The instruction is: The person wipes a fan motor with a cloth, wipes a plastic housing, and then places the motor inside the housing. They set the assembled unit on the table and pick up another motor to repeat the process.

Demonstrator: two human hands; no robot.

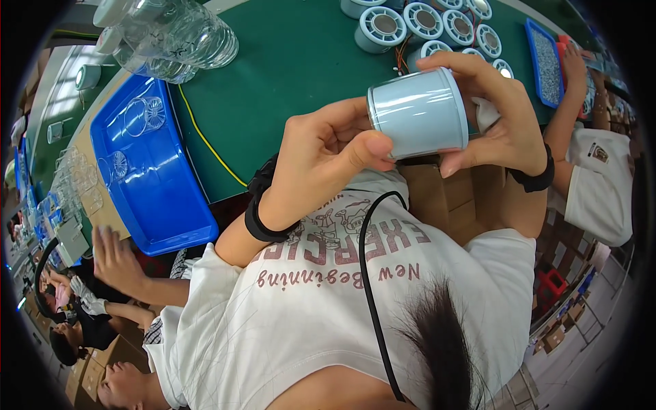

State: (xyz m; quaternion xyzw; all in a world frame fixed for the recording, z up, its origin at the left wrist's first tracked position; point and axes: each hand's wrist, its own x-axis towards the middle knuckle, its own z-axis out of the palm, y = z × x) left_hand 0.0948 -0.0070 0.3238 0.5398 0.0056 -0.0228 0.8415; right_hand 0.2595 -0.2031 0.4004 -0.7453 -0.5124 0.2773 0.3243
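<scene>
Above my lap, near the table's front edge, I hold a glossy light-blue cylinder point(418, 116) tilted on its side between both hands. My left hand point(331, 147) grips its left end, thumb along the lower side. At its right end, my right hand point(506, 113) curls round the rim with thumb below and fingers above. A crumpled white piece, maybe cloth or tissue point(486, 114), shows in the right palm; its full shape is hidden. Beyond the hands, several light-blue round housings point(424, 20) with slotted rims and grey centres stand grouped, red wires point(402, 60) among them.
A blue tray point(160, 198) with transparent plastic parts point(145, 116) lies left, beside a yellow cable point(205, 140) on the green table point(287, 61). Transparent bottles point(184, 41) stand behind. Right is another blue tray point(544, 65). An open cardboard box point(437, 195) sits below; co-workers sit both sides.
</scene>
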